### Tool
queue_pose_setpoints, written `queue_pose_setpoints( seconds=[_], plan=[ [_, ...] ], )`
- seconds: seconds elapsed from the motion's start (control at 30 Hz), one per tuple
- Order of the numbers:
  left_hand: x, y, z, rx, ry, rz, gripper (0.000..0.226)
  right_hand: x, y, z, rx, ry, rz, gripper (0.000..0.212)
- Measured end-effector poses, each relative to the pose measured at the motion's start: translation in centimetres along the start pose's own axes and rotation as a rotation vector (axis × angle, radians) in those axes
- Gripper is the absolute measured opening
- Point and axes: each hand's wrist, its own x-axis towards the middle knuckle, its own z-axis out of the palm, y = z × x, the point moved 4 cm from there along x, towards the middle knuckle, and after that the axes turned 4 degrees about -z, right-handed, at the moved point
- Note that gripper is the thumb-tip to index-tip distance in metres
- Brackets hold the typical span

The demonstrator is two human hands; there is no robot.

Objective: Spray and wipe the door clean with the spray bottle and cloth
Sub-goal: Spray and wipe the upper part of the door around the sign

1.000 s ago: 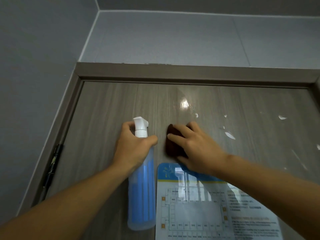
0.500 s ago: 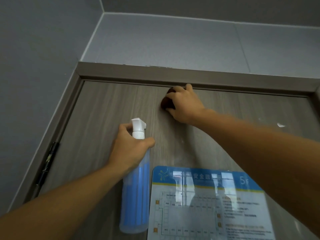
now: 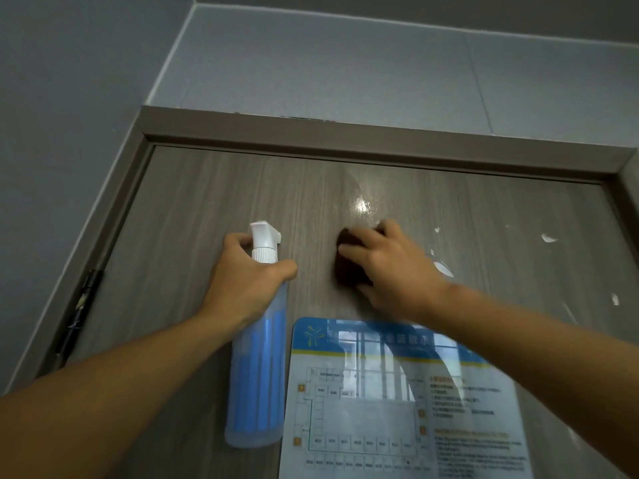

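On the grey wood-grain door (image 3: pixel 214 216), a dark brown cloth (image 3: pixel 347 261) is being pressed flat by the right hand (image 3: pixel 394 271), fingers spread and only loosely bent over it, just below a glossy wet patch (image 3: pixel 363 205). Left of it, the spray bottle (image 3: pixel 257 371) is being gripped round its neck by the left hand (image 3: pixel 242 281), fingers curled tight, white nozzle (image 3: pixel 264 236) up, blue body hanging close to the door. White foam blobs (image 3: pixel 549 238) are being left on the right part of the door. Below the hands, a laminated floor-plan sign (image 3: pixel 397 409) with a blue header is being shown stuck to the door. A dark hinge (image 3: pixel 81 305) is being seen on the left edge, inside the brown door frame (image 3: pixel 345 136). Grey walls (image 3: pixel 380 63) are meeting in a corner above.
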Motion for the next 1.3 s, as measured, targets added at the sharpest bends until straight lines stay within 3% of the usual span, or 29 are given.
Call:
queue_pose_setpoints(
  seconds=[0.13, 0.4, 0.63, 0.8, 0.97, 1.1, 1.3],
  plan=[
    [-0.1, 0.1, 0.1, -0.002, 0.011, 0.004, 0.065, 3.6, 2.2, -1.2, 0.002, 0.007, 0.116, 0.051],
    [0.0, -0.3, 0.0, -0.021, 0.033, 0.011, 0.061, -2.5, -1.3, -0.2, -0.046, -0.151, -0.113, 0.061],
    [-0.2, 0.0, 0.3, 0.024, 0.054, 0.017, 0.062, -3.0, -1.8, 0.6, -0.074, -0.167, -0.024, 0.054],
    [-0.4, 0.7, 0.3, 0.096, 0.092, 0.023, 0.055, 0.2, -0.2, -1.0, -0.056, -0.086, 0.193, 0.048],
    [-1.0, 1.4, 0.6, 0.15, 0.059, -0.027, 0.043, 1.1, 0.2, -2.1, -0.038, -0.127, 0.199, 0.045],
    [-1.9, 2.7, 1.5, 0.132, 0.01, -0.001, 0.029, -2.3, 2.9, -4.2, -0.012, -0.007, 0.275, 0.051],
    [-3.4, 6.4, 5.0, 0.119, -0.155, 0.145, 0.029, -4.5, 7.0, -7.3, 0.019, 0.141, 0.409, 0.058]
  ],
)
